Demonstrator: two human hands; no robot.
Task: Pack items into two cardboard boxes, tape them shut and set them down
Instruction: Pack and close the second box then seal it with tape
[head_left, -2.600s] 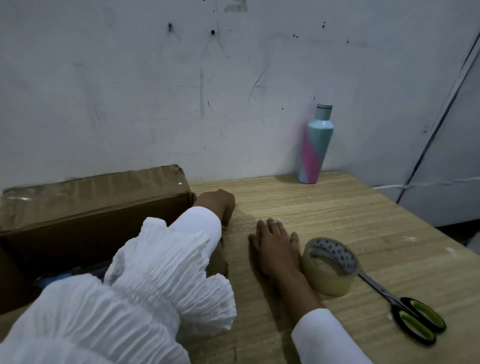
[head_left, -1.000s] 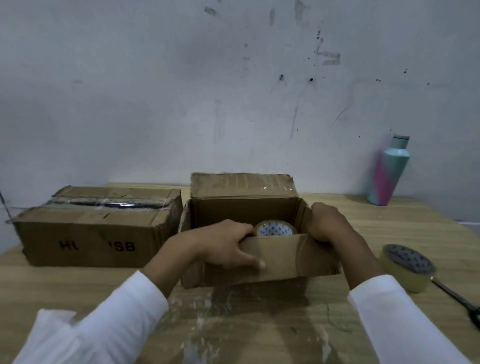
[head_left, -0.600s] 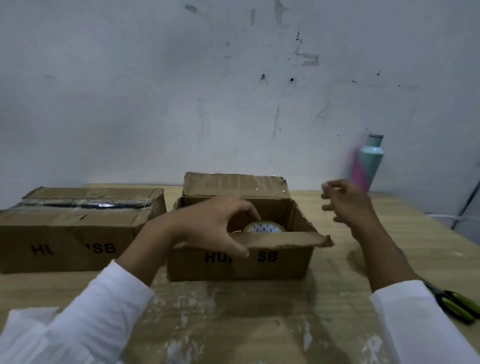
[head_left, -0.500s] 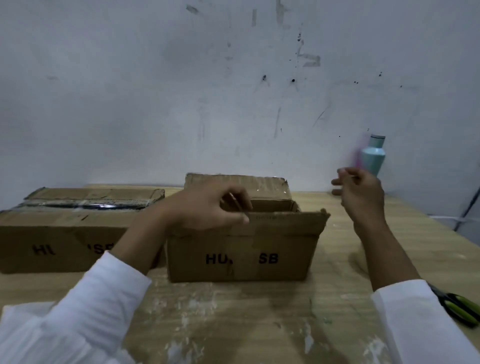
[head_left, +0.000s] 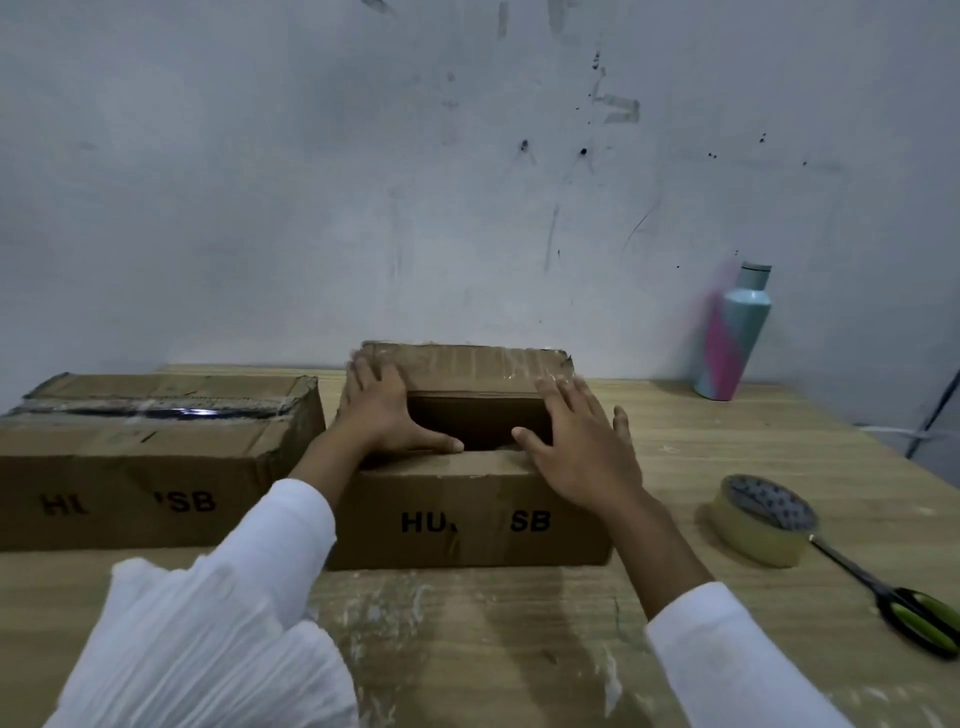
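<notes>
A small cardboard box (head_left: 470, 517) stands in the middle of the wooden table (head_left: 519, 634). My left hand (head_left: 382, 410) lies flat on its left flap and my right hand (head_left: 582, 447) lies flat on its right flap, fingers spread. A dark gap stays between the flaps; the far flap (head_left: 467, 364) stands up behind. What is inside is hidden. A second cardboard box (head_left: 140, 457), taped along its top seam, sits to the left. A roll of clear tape (head_left: 761, 519) lies to the right.
Black scissors (head_left: 904, 608) with green handles lie by the tape roll near the table's right edge. A teal and pink bottle (head_left: 730, 338) stands at the back right against the grey wall. White sleeves cover both my forearms.
The near flap has been folded down onto the box. Both hands have come down flat on the side flaps, and the tape roll inside is no longer visible.
</notes>
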